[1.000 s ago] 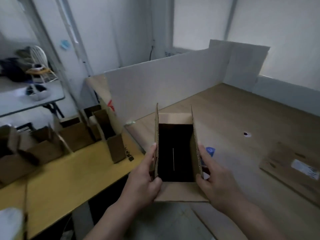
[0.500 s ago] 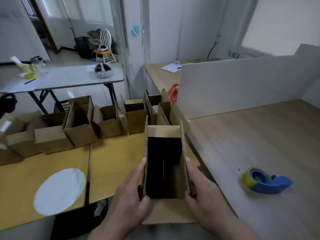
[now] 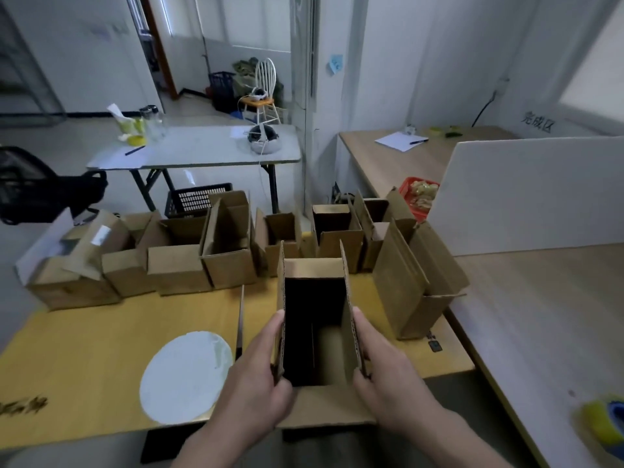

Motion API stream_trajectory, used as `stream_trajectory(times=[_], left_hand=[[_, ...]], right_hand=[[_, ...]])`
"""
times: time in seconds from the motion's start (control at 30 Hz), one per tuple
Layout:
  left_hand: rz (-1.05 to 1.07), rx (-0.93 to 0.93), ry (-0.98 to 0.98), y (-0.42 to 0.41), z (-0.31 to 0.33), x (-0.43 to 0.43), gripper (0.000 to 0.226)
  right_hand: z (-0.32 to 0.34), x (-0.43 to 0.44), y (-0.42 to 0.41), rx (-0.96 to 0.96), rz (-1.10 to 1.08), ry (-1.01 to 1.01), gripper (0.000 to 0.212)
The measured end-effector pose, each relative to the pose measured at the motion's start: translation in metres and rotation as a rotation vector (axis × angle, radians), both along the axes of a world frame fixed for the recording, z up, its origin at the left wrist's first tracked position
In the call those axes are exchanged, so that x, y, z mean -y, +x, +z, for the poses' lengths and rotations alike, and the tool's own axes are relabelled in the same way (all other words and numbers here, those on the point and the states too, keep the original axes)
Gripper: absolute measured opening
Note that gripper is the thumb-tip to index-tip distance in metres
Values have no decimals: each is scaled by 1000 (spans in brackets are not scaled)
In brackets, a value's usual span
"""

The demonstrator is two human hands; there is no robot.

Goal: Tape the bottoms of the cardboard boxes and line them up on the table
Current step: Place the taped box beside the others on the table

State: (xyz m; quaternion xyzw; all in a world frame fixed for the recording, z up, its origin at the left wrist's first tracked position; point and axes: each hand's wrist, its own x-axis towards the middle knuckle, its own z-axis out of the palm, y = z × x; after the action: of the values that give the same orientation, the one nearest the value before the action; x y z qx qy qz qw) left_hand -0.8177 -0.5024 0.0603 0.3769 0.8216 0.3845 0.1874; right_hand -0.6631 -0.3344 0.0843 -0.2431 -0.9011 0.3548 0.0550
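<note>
I hold an open cardboard box (image 3: 314, 271) upright in front of me, above the near edge of the yellow table (image 3: 101, 342). My left hand (image 3: 253, 380) grips its left wall and flap. My right hand (image 3: 388, 376) grips its right wall. Its top flaps stand up and the inside is dark. A row of several open cardboard boxes (image 3: 179, 261) stands along the table's far edge. Another box (image 3: 415, 282) stands tilted at the right end of the row. A blue and yellow tape dispenser (image 3: 607, 423) lies at the lower right on the wooden table (image 3: 540, 315).
A white round disc (image 3: 187, 376) lies on the yellow table at the left, next to a thin upright cardboard sheet (image 3: 240, 319). A white partition board (image 3: 526, 194) stands on the wooden table. Behind are a grey folding table (image 3: 202, 150), a black chair (image 3: 40, 187) and a red basket (image 3: 418, 194).
My view has swung left from the wooden table toward the yellow table. The held box has come over the yellow table's near edge, with both hands still on it. The tape dispenser has slid to the right edge of view.
</note>
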Motion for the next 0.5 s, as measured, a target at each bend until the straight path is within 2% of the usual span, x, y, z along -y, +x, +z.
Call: stream_trajectory(times=[0.23,0.5], left_hand=[[-3,-31,30,-30,-3,-61,90],[5,-10,4,-43,-20,-142,94]], right_hand=[[-5,-58,-37,17,-65,55,99],[-8,-134,-53,47,-66,34,92]])
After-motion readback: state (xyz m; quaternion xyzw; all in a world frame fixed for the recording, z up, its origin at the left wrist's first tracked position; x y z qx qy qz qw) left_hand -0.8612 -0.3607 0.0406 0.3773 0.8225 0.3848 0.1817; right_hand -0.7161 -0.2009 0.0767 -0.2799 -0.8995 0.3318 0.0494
